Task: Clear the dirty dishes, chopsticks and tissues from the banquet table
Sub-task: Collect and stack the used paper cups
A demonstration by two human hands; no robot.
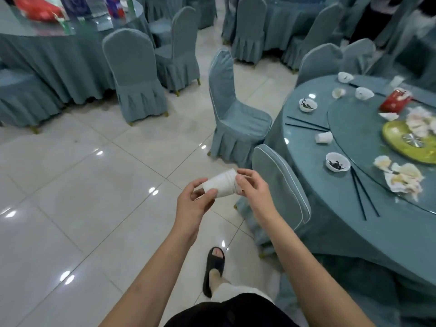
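White paper cups [220,185] stacked, gripped by left hand [192,204] and right hand [253,191], dark-smeared bowl [337,162] on table [306,147]

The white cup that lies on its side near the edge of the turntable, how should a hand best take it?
Grip the tipped cup across its side wall, coming from above with thumb and fingers on opposite sides. It lies flat on the table, so its rim faces sideways and gives no hold from the top. The chopsticks just behind it leave the near side freer.
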